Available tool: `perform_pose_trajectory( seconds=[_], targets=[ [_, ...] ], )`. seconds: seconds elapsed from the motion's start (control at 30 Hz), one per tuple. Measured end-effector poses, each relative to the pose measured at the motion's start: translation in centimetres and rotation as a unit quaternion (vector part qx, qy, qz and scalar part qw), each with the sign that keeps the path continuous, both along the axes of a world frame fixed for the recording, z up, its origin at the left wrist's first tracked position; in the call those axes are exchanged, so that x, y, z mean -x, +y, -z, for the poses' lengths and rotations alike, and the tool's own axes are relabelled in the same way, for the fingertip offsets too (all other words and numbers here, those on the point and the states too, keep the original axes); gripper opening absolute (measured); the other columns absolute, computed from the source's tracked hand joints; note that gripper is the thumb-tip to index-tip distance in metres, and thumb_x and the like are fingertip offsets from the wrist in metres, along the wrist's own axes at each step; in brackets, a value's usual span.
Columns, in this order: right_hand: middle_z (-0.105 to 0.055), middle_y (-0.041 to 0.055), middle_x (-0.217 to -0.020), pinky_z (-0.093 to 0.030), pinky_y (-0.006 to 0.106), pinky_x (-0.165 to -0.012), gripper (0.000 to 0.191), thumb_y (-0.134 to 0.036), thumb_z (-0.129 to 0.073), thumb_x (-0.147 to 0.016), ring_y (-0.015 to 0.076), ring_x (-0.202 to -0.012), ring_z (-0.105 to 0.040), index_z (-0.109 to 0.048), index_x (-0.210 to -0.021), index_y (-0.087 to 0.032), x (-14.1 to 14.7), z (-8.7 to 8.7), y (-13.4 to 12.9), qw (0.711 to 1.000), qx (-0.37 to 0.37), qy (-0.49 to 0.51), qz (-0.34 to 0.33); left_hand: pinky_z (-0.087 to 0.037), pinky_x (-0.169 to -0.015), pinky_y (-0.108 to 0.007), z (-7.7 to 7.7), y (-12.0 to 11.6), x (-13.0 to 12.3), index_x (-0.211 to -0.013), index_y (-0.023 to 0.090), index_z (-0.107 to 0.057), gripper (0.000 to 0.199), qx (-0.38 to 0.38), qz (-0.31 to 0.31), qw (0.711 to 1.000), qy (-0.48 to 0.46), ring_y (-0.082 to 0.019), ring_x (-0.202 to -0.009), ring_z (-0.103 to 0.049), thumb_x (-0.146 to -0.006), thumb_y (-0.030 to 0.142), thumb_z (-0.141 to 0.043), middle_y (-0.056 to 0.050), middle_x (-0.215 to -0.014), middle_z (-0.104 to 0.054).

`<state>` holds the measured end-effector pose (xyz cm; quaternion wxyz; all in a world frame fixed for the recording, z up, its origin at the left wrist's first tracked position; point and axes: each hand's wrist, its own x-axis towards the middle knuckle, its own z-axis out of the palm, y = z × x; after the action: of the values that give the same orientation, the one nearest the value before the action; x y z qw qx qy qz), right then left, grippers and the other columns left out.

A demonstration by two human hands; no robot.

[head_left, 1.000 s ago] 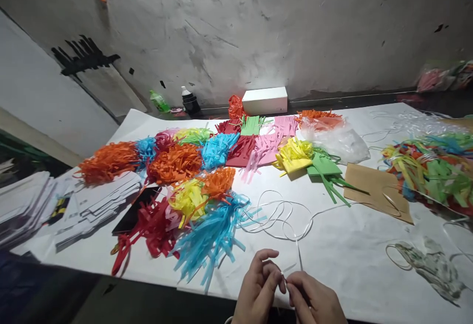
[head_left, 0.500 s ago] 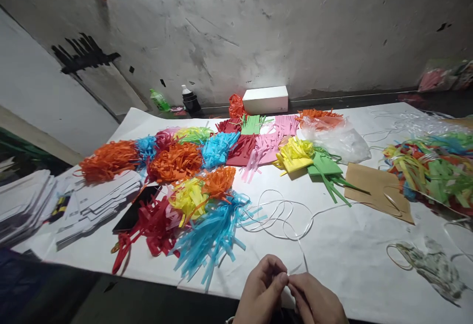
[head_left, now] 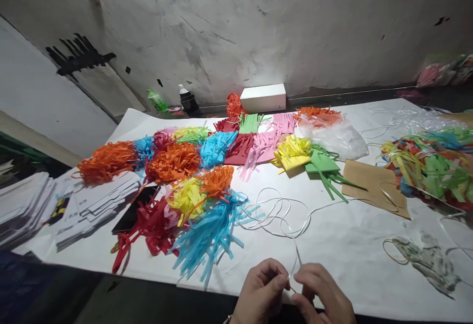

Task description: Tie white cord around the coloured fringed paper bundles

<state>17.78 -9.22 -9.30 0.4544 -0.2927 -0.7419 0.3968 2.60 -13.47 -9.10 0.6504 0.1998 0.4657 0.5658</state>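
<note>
At the table's front edge, my left hand (head_left: 264, 287) pinches the end of a thin white string (head_left: 295, 252), thumb against forefinger. Just to its right is my right hand (head_left: 321, 292), its thumb and fingers apart around a small gap beside the string. A thin dark strand shows between the two hands; what it is cannot be made out. The string runs up from the fingers into loose loops on the white sheet. Left of the hands lies a fringed blue paper bundle (head_left: 210, 237), with yellow (head_left: 188, 198) and dark red (head_left: 158, 225) ones near it.
Fringed paper bundles lie across the middle. Brown card (head_left: 373, 188), a clear plastic bag (head_left: 340, 141) and a multicoloured pile (head_left: 439, 166) are at the right. White papers (head_left: 98, 205) and a dark flat device (head_left: 135, 210) lie left. A white box (head_left: 263, 98) stands near the wall.
My right hand's fingers have spread and moved slightly away from my left hand, which stays pinched. The string near the hands has shifted left. The view has moved slightly.
</note>
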Motion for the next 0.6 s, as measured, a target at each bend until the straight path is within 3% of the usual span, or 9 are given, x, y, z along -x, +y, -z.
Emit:
perform_pose_trajectory(
  seconds=[0.1,0.23,0.47,0.6],
  targets=[
    [-0.063,0.0035,-0.102,-0.049,0.024,-0.065,0.021,-0.039,-0.051,-0.101,0.0115,-0.067,-0.059,-0.061,-0.116,-0.029,-0.3,-0.8,0.9,0.998,0.044,0.01,-0.038,-0.017,-0.037,-0.016,-1.3,0.0,0.0,-0.072,0.017,-0.058,0.046,-0.01,0.019,1.0,0.008,0.0,-0.036,-0.029,-0.067,0.052,-0.087,0.007,-0.055,-0.051],
    [-0.061,-0.0017,-0.073,-0.042,0.023,-0.062,0.024,-0.037,-0.051,-0.1,0.0126,-0.068,-0.058,-0.068,-0.086,-0.026,-0.6,-1.5,1.7,0.985,0.115,-0.031,-0.122,-0.017,-0.036,-0.015,-1.2,-0.1,-0.1,-0.072,0.016,-0.058,0.045,-0.03,0.018,0.999,-0.029,0.0,-0.036,-0.029,-0.069,0.051,-0.086,0.007,-0.055,-0.052],
    [-0.063,-0.0016,-0.077,-0.042,0.024,-0.066,0.024,-0.036,-0.051,-0.1,0.0124,-0.07,-0.059,-0.068,-0.086,-0.026,-0.7,-0.6,1.1,0.985,0.135,-0.025,-0.103,-0.012,-0.03,-0.015,-0.2,0.0,-0.4,-0.077,0.019,-0.058,0.042,-0.026,0.036,0.991,-0.126,0.0,-0.03,-0.021,-0.071,0.05,-0.085,0.008,-0.051,-0.051],
    [-0.061,-0.0015,-0.074,-0.041,0.025,-0.064,0.024,-0.034,-0.051,-0.1,0.0125,-0.068,-0.057,-0.065,-0.083,-0.025,-0.9,0.1,0.7,0.991,0.103,-0.022,-0.083,-0.018,-0.039,-0.013,-0.1,0.2,-1.0,-0.069,0.017,-0.054,0.047,-0.024,-0.043,0.994,-0.102,0.0,-0.039,-0.029,-0.066,0.048,-0.09,0.007,-0.052,-0.05]
  ],
)
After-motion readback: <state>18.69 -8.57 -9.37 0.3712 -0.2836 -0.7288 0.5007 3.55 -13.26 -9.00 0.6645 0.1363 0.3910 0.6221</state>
